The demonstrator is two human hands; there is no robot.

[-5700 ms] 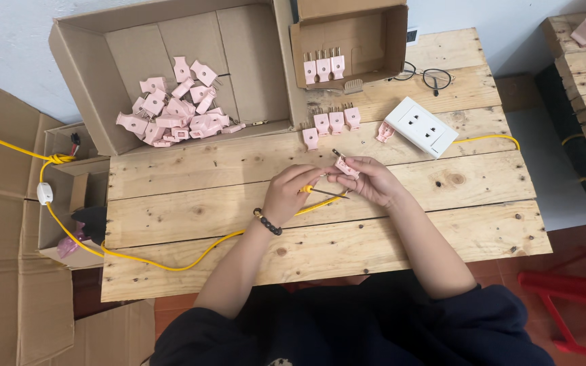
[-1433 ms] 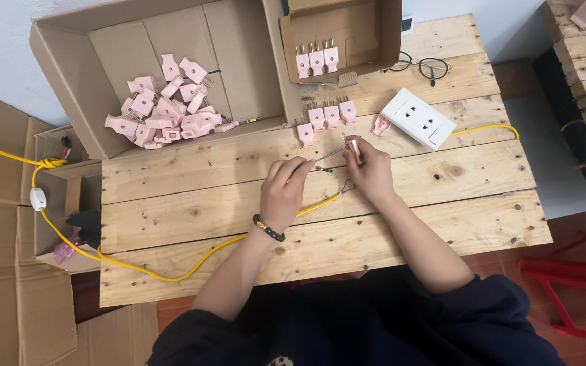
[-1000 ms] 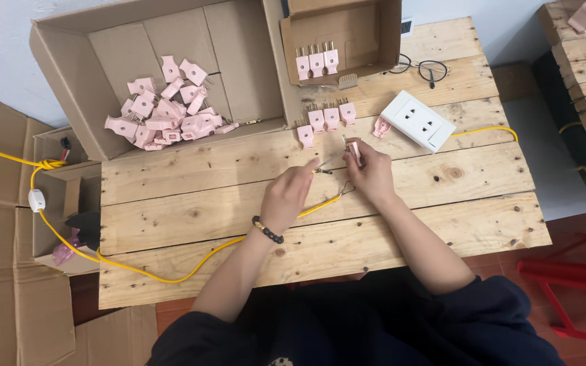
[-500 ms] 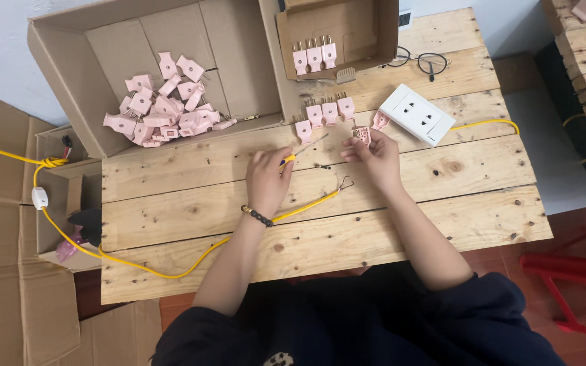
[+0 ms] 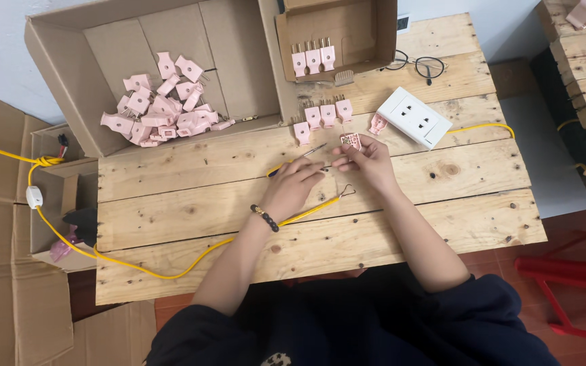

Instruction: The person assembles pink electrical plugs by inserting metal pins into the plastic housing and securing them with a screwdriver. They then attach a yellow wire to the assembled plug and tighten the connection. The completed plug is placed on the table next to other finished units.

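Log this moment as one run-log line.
left hand: grips screwdriver | right hand: holds open pink plug | yellow cable: lies across wooden table | white socket: beside right hand

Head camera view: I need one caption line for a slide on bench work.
Left hand holds a screwdriver beside the open pink plug in the right hand, over a yellow cable on the wooden table.

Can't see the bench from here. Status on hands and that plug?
Left hand grips screwdriver. Right hand holds open pink plug. Yellow cable trails under the wrists.
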